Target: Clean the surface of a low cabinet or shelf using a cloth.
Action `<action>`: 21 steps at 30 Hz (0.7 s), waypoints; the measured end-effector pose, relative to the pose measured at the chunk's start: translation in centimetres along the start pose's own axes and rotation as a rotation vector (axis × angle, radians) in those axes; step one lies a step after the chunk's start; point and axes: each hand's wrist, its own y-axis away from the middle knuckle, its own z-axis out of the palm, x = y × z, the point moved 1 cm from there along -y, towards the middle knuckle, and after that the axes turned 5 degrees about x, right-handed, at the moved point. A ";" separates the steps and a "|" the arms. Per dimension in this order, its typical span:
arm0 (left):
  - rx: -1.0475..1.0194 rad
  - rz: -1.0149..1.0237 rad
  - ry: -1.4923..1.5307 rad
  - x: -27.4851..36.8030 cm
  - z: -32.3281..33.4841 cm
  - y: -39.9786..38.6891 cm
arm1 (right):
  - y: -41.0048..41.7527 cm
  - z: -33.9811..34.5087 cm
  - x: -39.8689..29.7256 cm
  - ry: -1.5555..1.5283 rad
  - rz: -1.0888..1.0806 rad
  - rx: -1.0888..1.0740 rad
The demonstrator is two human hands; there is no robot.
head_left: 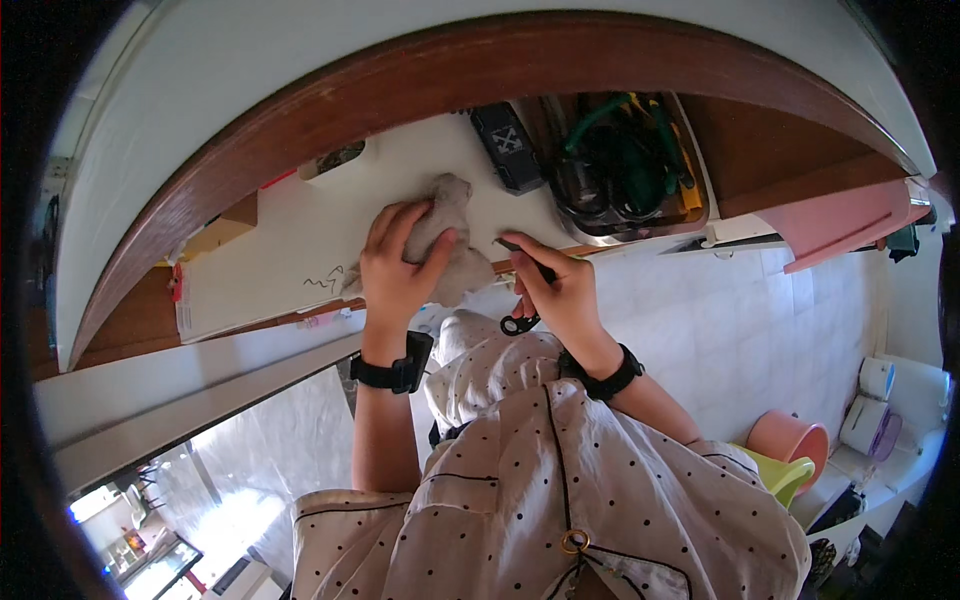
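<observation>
My left hand (397,262) grips a soft grey plush toy (450,259), pressing it against a white surface (300,232). The thumb lies on one side of the toy and the fingers on the other, so part of it is hidden. Just right of the toy, my right hand (559,289) holds a small black tool (519,324) with a ring at its lower end. A thin, curved tip pokes out by the forefinger, apart from the toy. Loose dark thread (324,281) lies left of the toy.
A brown wooden edge (480,56) arches over the far side. Behind stand a black box (506,146) and a clear container (705,202) of tools and cords. A cardboard piece (232,221) lies left. Pink and green tubs (784,442) sit on the right.
</observation>
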 end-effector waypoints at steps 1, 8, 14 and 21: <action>0.001 0.001 -0.005 0.0 0.0 0.0 | 0.0 0.0 0.0 0.001 0.001 -0.002; -0.005 0.002 -0.026 0.1 0.1 -0.1 | -0.1 -0.2 -0.1 -0.011 0.020 -0.015; 0.008 0.020 -0.057 0.1 0.2 0.0 | -0.1 -0.2 -0.2 0.040 -0.009 -0.015; 0.018 0.009 -0.050 -0.1 0.1 0.1 | -0.1 0.2 0.2 -0.101 0.072 -0.004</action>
